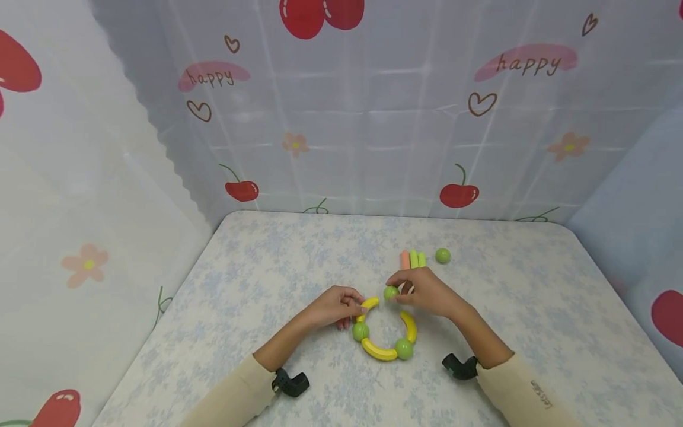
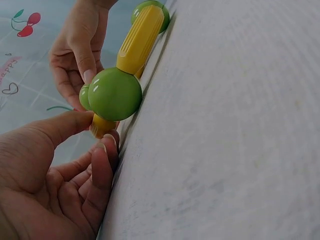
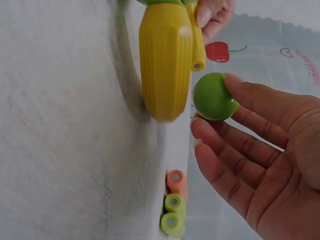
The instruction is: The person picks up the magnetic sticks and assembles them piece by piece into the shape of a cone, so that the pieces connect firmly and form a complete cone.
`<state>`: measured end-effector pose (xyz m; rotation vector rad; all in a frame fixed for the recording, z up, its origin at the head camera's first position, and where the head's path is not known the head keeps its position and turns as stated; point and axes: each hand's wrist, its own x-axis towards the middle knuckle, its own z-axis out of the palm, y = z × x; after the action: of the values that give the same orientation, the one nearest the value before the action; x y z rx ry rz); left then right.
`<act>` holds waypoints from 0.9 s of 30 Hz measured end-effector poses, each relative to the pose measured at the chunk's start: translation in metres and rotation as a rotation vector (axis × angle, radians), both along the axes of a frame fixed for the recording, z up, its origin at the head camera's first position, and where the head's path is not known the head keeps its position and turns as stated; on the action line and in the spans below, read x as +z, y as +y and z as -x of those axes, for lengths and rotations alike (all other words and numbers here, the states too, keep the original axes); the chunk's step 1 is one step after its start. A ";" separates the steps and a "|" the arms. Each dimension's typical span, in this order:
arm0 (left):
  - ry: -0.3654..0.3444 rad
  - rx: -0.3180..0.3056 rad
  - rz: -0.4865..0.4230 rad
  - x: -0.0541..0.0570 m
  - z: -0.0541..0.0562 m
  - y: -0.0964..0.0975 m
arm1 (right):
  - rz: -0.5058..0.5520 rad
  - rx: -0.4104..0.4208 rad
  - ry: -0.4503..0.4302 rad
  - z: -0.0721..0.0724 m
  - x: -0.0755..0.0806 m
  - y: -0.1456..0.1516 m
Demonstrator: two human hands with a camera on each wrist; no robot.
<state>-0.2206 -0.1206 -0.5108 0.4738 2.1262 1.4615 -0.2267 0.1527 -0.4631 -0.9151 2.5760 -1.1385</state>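
Three curved yellow magnetic rods and two green balls form an unclosed ring on the table. My left hand [image 1: 336, 307] pinches the upper-left yellow rod [image 1: 370, 303] between thumb and fingers, just past the left green ball [image 2: 116, 95]. A separate green ball [image 3: 212, 97] is pinched in the fingertips of my right hand [image 1: 427, 290], beside the ring's gap. The right yellow rod [image 3: 165, 65] has its free end facing that gap. The lower yellow rod [image 1: 379, 351] links the left ball to the lower-right green ball [image 1: 404, 349].
Behind my right hand lie an orange rod [image 1: 405, 260] and two light green rods [image 1: 414, 259], side by side. Another green ball [image 1: 443, 255] sits to their right. A cherry-printed curtain [image 1: 352, 118] hangs along the back edge of the flower-patterned table [image 1: 256, 255].
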 end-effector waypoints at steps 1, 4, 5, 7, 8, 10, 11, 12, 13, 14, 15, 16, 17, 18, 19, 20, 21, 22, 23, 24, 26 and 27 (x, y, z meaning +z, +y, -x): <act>0.000 0.000 0.000 0.000 0.000 0.000 | -0.004 0.008 -0.002 0.000 -0.001 -0.002; -0.001 0.001 -0.003 0.000 0.000 0.000 | -0.018 0.022 -0.011 -0.001 -0.003 -0.007; -0.001 0.001 -0.004 0.000 0.000 0.000 | -0.022 0.026 -0.010 -0.001 -0.004 -0.008; -0.003 -0.001 -0.005 0.000 0.000 0.000 | -0.027 0.025 -0.010 -0.002 -0.006 -0.010; -0.004 -0.002 -0.004 0.000 0.000 0.000 | -0.026 0.027 -0.009 -0.002 -0.006 -0.011; -0.004 0.000 0.001 0.000 0.000 -0.001 | -0.023 0.027 -0.002 -0.003 -0.007 -0.012; -0.003 0.002 0.006 0.000 0.000 -0.001 | -0.020 0.029 -0.001 -0.003 -0.008 -0.012; -0.002 0.005 0.011 0.000 0.000 -0.001 | -0.017 0.032 0.000 -0.003 -0.008 -0.012; 0.000 0.008 0.016 0.000 0.000 -0.001 | -0.013 0.039 0.003 -0.003 -0.008 -0.012; 0.001 0.012 0.020 0.000 0.000 -0.001 | -0.008 0.046 0.005 -0.003 -0.008 -0.012; 0.004 0.015 0.023 0.000 0.000 -0.001 | -0.005 0.050 0.003 -0.003 -0.008 -0.013; 0.009 0.018 0.025 0.000 0.000 -0.001 | -0.003 0.052 0.001 -0.003 -0.008 -0.013; 0.013 0.017 0.027 0.001 0.000 -0.001 | -0.002 0.058 0.006 -0.003 -0.008 -0.012; 0.015 0.017 0.024 0.001 0.000 -0.001 | -0.005 0.053 0.004 -0.003 -0.008 -0.012; 0.018 0.016 0.022 0.001 0.000 0.000 | -0.009 0.044 0.003 -0.003 -0.008 -0.011; 0.021 0.013 0.021 0.001 0.000 0.000 | -0.016 0.034 0.003 -0.003 -0.008 -0.010; 0.023 0.010 0.020 0.000 0.000 0.000 | -0.022 0.026 0.007 -0.003 -0.008 -0.009; 0.025 0.006 0.020 0.000 -0.001 0.000 | -0.030 0.013 0.008 -0.004 -0.007 -0.008; 0.025 0.003 0.020 0.000 -0.001 -0.001 | -0.040 -0.003 0.008 -0.005 -0.007 -0.006; 0.027 0.000 0.018 0.000 -0.001 -0.001 | -0.053 -0.024 0.007 -0.006 -0.006 -0.004; 0.034 -0.006 0.018 -0.001 -0.001 -0.001 | -0.089 -0.056 0.012 -0.008 -0.006 0.000; 0.038 -0.007 0.016 -0.001 -0.001 -0.001 | -0.108 -0.073 0.011 -0.009 -0.006 0.002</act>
<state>-0.2200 -0.1216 -0.5117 0.5061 2.1625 1.4411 -0.2177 0.1550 -0.4686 -0.8119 2.6702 -1.0033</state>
